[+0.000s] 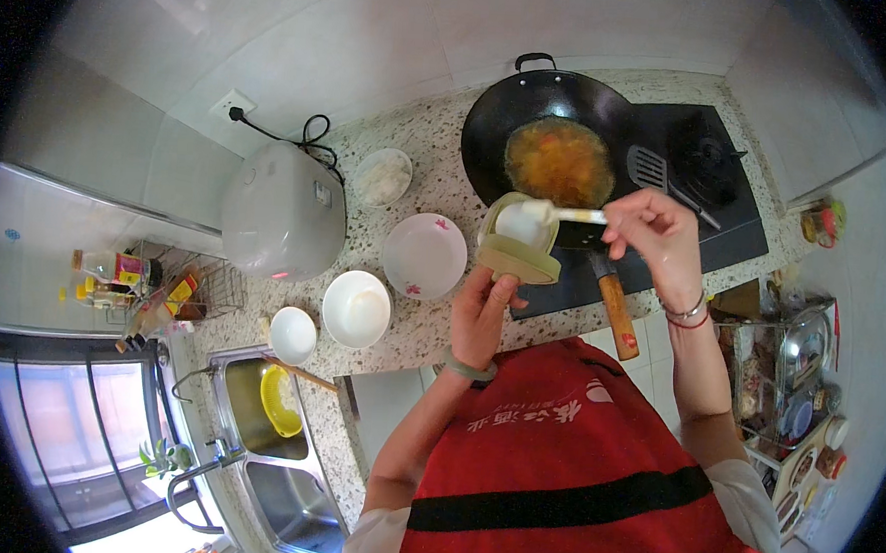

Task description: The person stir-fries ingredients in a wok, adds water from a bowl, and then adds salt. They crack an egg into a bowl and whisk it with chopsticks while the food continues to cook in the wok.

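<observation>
My left hand (479, 316) grips a small green seasoning box (520, 263) with its lid tipped open. White contents (516, 223) show inside it. Between the fingers of my right hand (657, 238) is the handle of a small pale spoon (574, 215), its head over the opened box. Both hands are just in front of a black wok (484, 143), which holds orange-brown liquid food (559, 162). The wok's wooden handle (616, 316) points toward me, below my right hand. A slotted spatula (651, 169) lies to the right of the wok.
The black stove (737, 217) extends right of the wok. On the counter to the left are a grey rice cooker (284, 213), a flowered plate (424, 256), a white bowl (357, 310) and a smaller bowl (293, 335). A sink (246, 396) holds a yellow basket (278, 403).
</observation>
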The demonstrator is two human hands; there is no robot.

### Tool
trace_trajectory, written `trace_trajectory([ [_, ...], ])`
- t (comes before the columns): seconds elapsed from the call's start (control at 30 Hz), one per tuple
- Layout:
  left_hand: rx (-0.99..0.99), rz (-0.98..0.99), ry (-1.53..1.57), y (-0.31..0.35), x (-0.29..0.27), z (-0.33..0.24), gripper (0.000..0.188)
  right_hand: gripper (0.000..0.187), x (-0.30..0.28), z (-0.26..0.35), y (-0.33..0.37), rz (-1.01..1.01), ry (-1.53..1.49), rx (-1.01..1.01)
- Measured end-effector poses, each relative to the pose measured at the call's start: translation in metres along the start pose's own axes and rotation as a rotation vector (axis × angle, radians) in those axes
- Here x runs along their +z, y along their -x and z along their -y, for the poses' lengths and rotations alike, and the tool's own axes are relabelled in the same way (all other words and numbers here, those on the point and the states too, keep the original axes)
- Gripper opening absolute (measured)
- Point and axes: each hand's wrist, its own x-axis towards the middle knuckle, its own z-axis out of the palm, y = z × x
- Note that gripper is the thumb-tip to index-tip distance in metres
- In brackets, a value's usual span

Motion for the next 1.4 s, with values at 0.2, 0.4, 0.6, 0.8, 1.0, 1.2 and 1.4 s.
trace_trajectory([
  [0.2,-0.017,0.049,-0.007,0.016,-0.016,-0.006,0.027,0.009,0.067,-0.012,0.013,-0.003,0.768,-0.65],
  [0.4,-0.074,-0.025,0.022,0.045,-0.066,-0.02,0.027,0.009,0.118,-0.028,0.01,0.223,0.665,-0.698],
  [0.6,-0.046,-0.2,0.059,0.08,-0.147,-0.033,0.026,0.021,0.212,-0.037,0.014,0.397,0.147,-0.296],
  [0.8,-0.018,-0.499,0.07,0.128,-0.244,-0.055,0.033,0.018,0.346,-0.064,0.014,0.499,-0.062,-0.026],
  [1.0,-0.066,-0.837,0.17,0.159,-0.345,-0.068,0.045,0.02,0.478,-0.111,0.019,0.637,-0.174,0.145],
  [1.2,0.035,-1.01,0.125,0.162,-0.47,-0.048,0.043,0.038,0.583,-0.141,0.028,0.945,-0.236,0.381],
  [1.4,0.139,-1.085,0.132,0.134,-0.575,-0.039,0.039,0.053,0.666,-0.18,0.024,1.026,-0.23,0.438],
])
